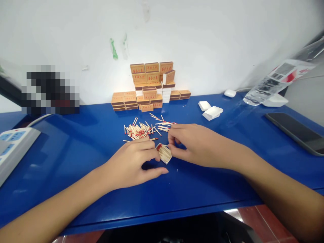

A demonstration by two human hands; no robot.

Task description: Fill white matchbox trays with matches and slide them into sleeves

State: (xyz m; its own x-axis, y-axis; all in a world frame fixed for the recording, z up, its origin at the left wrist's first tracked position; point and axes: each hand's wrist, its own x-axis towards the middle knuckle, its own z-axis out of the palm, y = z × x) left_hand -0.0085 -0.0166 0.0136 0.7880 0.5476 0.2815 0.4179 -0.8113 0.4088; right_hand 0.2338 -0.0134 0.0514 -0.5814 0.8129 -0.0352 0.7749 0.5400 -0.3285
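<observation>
A small white matchbox tray (165,160) lies on the blue table between my hands, filled with matchsticks whose red heads point away from me. My left hand (138,160) is beside it, thumb stretched out apart and the index fingertip touching the tray's left side. At the tray's right edge, my right hand (197,143) pinches its thumb and fingers together on what looks like a matchstick (165,145). Just beyond the hands is a heap of loose matchsticks (139,131). A smaller scatter of matchsticks (164,126) lies right of the heap.
Stacked orange matchboxes (152,77) stand against the wall. White empty trays (212,112) sit to their right. A phone (298,131), a clear plastic package (273,81) and a white earphone case (230,93) are on the right. A white power strip (17,145) is at the left.
</observation>
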